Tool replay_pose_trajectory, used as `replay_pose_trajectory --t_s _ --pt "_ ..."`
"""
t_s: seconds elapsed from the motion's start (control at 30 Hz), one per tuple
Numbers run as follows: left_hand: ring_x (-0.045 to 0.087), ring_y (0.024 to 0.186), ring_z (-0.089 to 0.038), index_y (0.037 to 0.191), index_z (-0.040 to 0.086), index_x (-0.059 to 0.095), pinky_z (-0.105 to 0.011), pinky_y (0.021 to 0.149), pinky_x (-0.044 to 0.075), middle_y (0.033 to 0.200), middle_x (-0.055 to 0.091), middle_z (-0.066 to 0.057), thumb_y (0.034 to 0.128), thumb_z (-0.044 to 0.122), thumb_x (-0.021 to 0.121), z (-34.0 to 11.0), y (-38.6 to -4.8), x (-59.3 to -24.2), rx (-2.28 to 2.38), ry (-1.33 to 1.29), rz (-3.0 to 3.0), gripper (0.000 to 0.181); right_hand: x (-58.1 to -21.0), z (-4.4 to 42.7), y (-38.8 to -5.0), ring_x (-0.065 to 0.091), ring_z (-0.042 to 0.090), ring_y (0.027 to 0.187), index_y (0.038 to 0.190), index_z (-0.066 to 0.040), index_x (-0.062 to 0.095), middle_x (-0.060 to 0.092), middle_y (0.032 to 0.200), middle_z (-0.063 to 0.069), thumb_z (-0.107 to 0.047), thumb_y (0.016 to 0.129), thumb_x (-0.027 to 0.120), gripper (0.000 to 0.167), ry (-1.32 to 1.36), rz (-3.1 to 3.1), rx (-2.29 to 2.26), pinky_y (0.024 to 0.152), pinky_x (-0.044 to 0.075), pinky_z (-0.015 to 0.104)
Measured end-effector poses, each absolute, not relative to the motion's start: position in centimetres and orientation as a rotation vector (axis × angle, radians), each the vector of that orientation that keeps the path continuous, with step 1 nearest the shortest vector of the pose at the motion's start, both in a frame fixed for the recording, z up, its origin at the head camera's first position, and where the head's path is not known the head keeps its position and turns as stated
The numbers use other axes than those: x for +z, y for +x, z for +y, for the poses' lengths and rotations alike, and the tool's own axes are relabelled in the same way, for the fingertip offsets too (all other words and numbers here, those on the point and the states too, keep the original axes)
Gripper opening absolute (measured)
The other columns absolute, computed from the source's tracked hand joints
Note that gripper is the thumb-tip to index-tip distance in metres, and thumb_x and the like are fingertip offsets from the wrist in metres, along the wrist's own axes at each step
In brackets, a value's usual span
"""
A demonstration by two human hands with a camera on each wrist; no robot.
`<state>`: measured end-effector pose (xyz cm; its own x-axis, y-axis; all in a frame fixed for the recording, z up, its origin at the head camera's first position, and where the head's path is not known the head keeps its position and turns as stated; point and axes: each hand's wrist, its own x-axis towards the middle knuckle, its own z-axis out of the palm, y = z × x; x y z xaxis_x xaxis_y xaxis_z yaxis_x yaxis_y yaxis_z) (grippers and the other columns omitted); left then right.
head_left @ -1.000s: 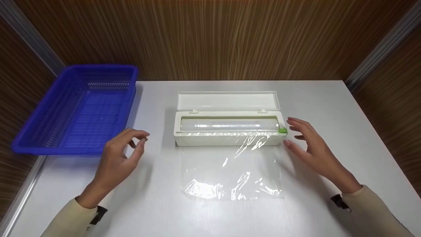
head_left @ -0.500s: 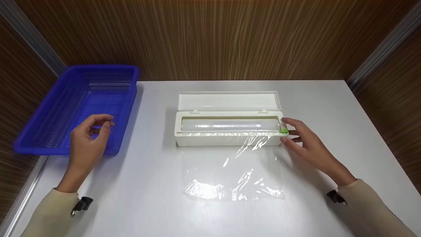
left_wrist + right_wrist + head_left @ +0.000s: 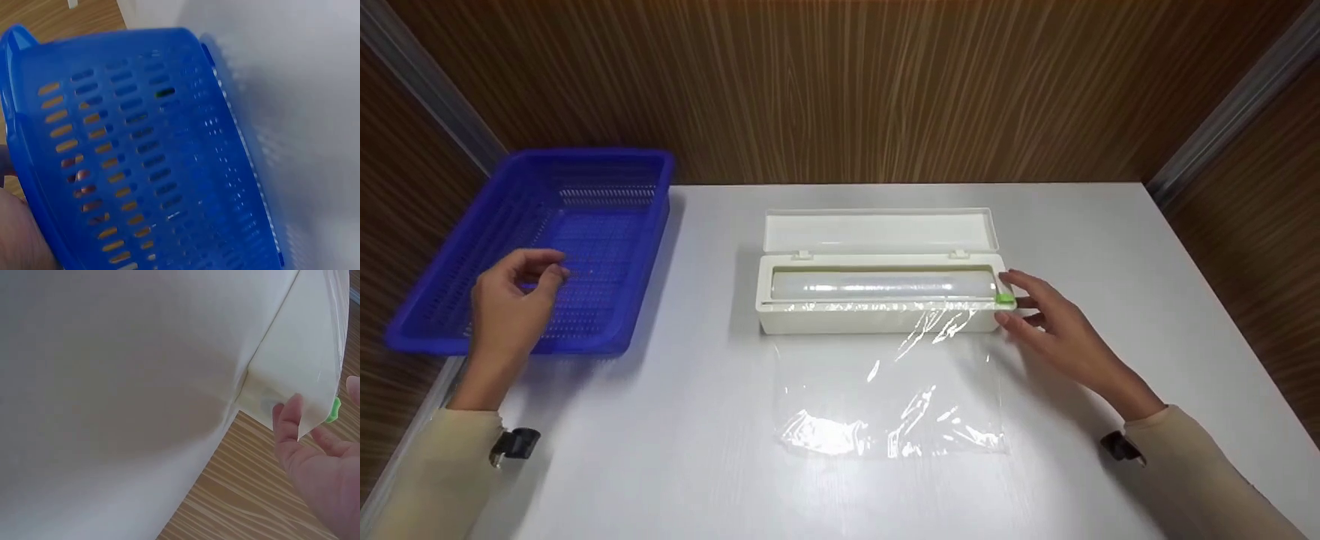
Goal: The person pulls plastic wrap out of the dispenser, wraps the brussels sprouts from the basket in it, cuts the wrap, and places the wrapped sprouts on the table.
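Note:
A white cling film dispenser (image 3: 877, 322) stands mid-table in the head view, its lid (image 3: 877, 231) swung back. Inside lies a roll of cling film (image 3: 885, 285); a clear sheet (image 3: 885, 405) runs over the front onto the table. The green slide cutter (image 3: 1004, 298) sits at the right end. My right hand (image 3: 1061, 334) holds that end, thumb in front and fingers behind; in the right wrist view its fingertips (image 3: 292, 405) meet the end wall. Above the blue basket (image 3: 649, 262), my left hand (image 3: 514, 300) has loosely bent fingers, with nothing visible between them.
The basket's slotted wall (image 3: 140, 140) fills much of the left wrist view. Behind the white table (image 3: 1080, 225) rises a wood-patterned panel (image 3: 847, 90), with more panels at both sides.
My left hand has moved left from beside the basket to over it. My right hand has come in against the dispenser's right end. The dispenser and film sheet have stayed put.

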<state>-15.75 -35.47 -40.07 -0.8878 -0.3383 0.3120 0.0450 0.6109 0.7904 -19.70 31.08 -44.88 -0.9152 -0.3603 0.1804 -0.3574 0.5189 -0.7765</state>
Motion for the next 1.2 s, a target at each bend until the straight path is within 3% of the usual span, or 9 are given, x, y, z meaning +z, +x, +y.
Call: replay_pose_trajectory --t_s 0.13,0.3,0.57,0.8,1.03,1.2 --pt "0.062 0.092 -0.005 0.121 0.007 0.076 -0.022 0.076 0.043 0.095 0.073 0.015 0.1079 0.016 0.064 -36.8 -15.9 -39.9 -1.194 0.261 -2.458 0.021 -45.0 31.2 -19.8 0.074 0.037 0.107 0.167 -0.012 0.043 0.062 0.145 0.022 -0.020 0.111 0.068 0.062 -0.587 2.705 -1.374 0.087 0.056 0.019" --pt "0.064 0.093 -0.004 0.125 0.012 0.074 -0.016 0.074 0.048 0.099 0.072 0.012 0.1105 0.020 0.061 -38.1 -16.1 -39.5 -1.252 0.306 -2.531 0.021 -45.2 31.2 -20.0 0.071 0.033 0.112 0.168 -0.013 0.042 0.062 0.148 0.021 -0.019 0.112 0.067 0.062 -0.609 2.723 -1.358 0.088 0.055 0.019" --pt "0.063 0.087 -0.002 0.137 -0.002 0.064 -0.019 0.070 0.052 0.101 0.069 0.009 0.1116 0.024 0.057 -39.4 -17.1 -39.1 -1.241 0.338 -2.740 0.037 -45.2 31.0 -20.2 0.071 0.021 0.108 0.163 -0.012 0.052 0.065 0.143 0.027 -0.009 0.108 0.071 0.058 -0.629 2.800 -1.378 0.086 0.053 0.013" --pt "0.060 0.090 -0.011 0.135 -0.010 0.061 -0.023 0.073 0.053 0.120 0.063 -0.018 0.1106 0.023 0.061 -40.2 -18.2 -39.0 -1.147 0.219 -3.010 0.041 -45.3 30.9 -20.1 0.071 0.037 0.112 0.165 -0.013 0.048 0.062 0.145 0.030 -0.009 0.109 0.069 0.060 -0.561 2.739 -1.406 0.086 0.056 0.015" --pt "0.063 0.088 -0.018 0.125 -0.015 0.064 -0.027 0.072 0.054 0.103 0.070 -0.013 0.1056 0.017 0.072 -39.9 -19.1 -39.2 -1.109 0.050 -3.203 0.038 -45.3 30.9 -20.2 0.070 0.043 0.116 0.166 -0.012 0.046 0.061 0.145 0.032 -0.009 0.110 0.067 0.060 -0.559 2.726 -1.415 0.087 0.055 0.014" --pt "0.064 0.088 -0.020 0.124 -0.015 0.066 -0.031 0.071 0.056 0.101 0.071 -0.010 0.1049 0.018 0.074 -39.4 -19.3 -39.2 -1.152 -0.057 -3.355 0.039 -45.5 31.0 -20.3 0.069 0.042 0.116 0.166 -0.012 0.046 0.062 0.144 0.032 -0.009 0.110 0.067 0.060 -0.565 2.717 -1.423 0.088 0.054 0.014"
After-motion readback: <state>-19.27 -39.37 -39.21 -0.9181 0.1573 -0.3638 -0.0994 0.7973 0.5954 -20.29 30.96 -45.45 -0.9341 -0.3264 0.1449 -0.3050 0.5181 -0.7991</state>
